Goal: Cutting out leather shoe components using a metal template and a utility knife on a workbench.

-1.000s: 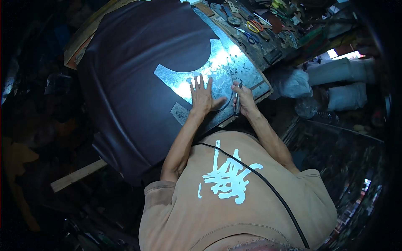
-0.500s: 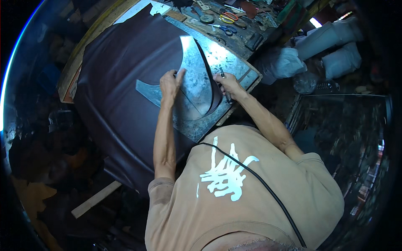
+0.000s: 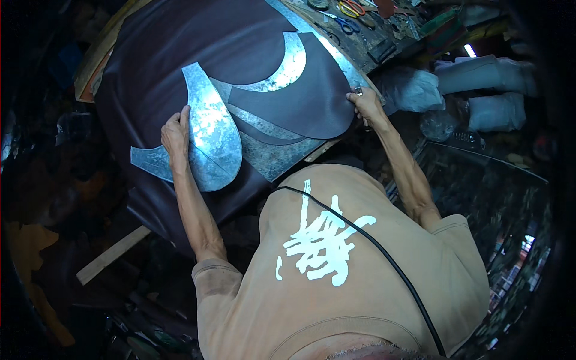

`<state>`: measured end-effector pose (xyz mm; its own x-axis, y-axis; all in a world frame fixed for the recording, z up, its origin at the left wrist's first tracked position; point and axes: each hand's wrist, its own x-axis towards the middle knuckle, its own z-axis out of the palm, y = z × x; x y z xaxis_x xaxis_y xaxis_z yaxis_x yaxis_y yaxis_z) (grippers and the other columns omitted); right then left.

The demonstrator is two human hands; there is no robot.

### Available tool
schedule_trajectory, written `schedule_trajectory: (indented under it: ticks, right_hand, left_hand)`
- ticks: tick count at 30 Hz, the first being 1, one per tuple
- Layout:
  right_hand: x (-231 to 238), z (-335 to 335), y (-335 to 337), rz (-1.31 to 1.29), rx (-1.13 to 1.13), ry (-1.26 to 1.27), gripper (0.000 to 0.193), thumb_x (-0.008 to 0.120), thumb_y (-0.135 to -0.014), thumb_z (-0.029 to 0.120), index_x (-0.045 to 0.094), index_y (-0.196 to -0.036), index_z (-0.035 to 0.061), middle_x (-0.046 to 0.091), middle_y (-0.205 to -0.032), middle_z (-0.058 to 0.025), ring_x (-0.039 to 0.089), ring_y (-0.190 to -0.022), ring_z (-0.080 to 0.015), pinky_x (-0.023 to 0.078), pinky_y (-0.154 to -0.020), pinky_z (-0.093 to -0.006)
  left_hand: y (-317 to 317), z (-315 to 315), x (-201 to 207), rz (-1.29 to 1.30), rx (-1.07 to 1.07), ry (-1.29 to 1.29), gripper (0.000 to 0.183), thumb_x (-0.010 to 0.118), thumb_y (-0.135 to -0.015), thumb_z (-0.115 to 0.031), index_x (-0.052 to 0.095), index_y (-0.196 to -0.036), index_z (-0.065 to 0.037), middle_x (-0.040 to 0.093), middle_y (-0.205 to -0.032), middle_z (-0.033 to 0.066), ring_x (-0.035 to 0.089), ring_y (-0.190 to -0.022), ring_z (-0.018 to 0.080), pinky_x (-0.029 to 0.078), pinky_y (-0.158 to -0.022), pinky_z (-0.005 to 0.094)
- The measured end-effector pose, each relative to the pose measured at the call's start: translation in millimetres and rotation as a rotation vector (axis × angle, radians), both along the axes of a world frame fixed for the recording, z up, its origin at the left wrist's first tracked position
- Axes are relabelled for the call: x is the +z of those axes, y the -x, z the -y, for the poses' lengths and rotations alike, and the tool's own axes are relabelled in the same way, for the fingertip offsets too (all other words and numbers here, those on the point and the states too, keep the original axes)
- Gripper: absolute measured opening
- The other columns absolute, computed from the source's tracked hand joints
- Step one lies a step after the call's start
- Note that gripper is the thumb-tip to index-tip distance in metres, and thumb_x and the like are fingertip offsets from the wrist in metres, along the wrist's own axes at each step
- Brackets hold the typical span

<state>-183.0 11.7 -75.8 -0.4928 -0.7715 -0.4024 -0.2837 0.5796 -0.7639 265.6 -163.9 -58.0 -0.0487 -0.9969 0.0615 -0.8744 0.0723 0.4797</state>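
A curved sheet-metal template (image 3: pixel 215 132), wide at one side with narrow horn-like ends, sits over the dark brown leather sheet (image 3: pixel 162 48). My left hand (image 3: pixel 176 141) is closed on its inner edge. To the right lies a cut crescent of dark leather (image 3: pixel 300 99), apart from the sheet along its curved edges. My right hand (image 3: pixel 366 107) pinches its right edge, with a ring on one finger. A small dark tool partly shows under that hand; its kind is hidden. Through the gaps around the crescent shows the metal work surface (image 3: pixel 279 157).
Scissors with blue handles (image 3: pixel 347 25) and orange-yellow handles (image 3: pixel 351 8) lie on the cluttered bench at the far right. Wrapped white bundles (image 3: pixel 414 90) stand beyond my right hand. A wooden stick (image 3: pixel 114 255) lies at lower left. A black cable (image 3: pixel 384 255) runs across my shirt.
My left hand has carried the metal template left, off the cut leather. My right hand has moved right with the crescent's edge, opening gaps between it and the sheet. The view has shifted somewhat.
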Motion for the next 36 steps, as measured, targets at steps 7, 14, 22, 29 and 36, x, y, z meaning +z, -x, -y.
schedule_trajectory:
  ticks: [7,14,22,29,36]
  right_hand:
    - [48,41,31,-0.052,0.084,0.098,0.034,0.06,-0.086,0.02,0.068,-0.113,0.0022,0.069,-0.075,-0.0131,0.066,-0.064,-0.0258,0.052,-0.063,-0.0392]
    - [163,125,96,-0.451,0.482,0.254,0.029,0.057,-0.084,0.017,0.069,-0.104,-0.0003,0.068,-0.083,-0.0246,0.067,-0.08,-0.0411,0.051,-0.072,-0.0452]
    - [164,278,181,-0.331,0.7,0.509,0.028,0.06,-0.085,0.018,0.07,-0.106,0.0022,0.07,-0.079,-0.0172,0.069,-0.076,-0.0265,0.054,-0.073,-0.0378]
    - [251,392,267,-0.023,0.504,0.88,0.017,0.061,-0.085,0.011,0.073,-0.095,0.0043,0.073,-0.084,-0.0058,0.066,-0.074,-0.0167,0.051,-0.067,-0.0304]
    - [81,521,477,0.231,-0.212,0.979,0.02,0.061,-0.09,0.008,0.067,-0.108,0.0012,0.069,-0.099,-0.0118,0.066,-0.078,-0.0166,0.056,-0.069,-0.0317]
  left_hand:
    - [30,-26,-43,-0.031,0.092,-0.056,0.048,0.054,-0.095,-0.048,0.072,-0.093,-0.003,0.067,-0.089,0.0253,0.063,-0.085,0.046,0.049,-0.076,0.0514]
    - [88,-47,-41,0.044,0.106,-0.03,0.047,0.057,-0.096,-0.039,0.062,-0.076,0.004,0.063,-0.076,0.0252,0.059,-0.071,0.0453,0.042,-0.064,0.0523]
    - [115,-50,-77,0.168,0.164,0.308,0.033,0.065,-0.092,-0.022,0.057,-0.072,0.003,0.056,-0.069,0.0181,0.055,-0.064,0.0384,0.04,-0.06,0.0487]
    - [110,-57,-88,0.326,0.232,0.281,0.033,0.06,-0.096,-0.023,0.053,-0.073,0.0,0.052,-0.071,0.0158,0.053,-0.069,0.0366,0.038,-0.063,0.0468]
    - [117,-49,-90,0.394,0.234,0.247,0.034,0.059,-0.096,-0.021,0.048,-0.071,0.0,0.049,-0.072,0.016,0.052,-0.07,0.0365,0.038,-0.064,0.0471]
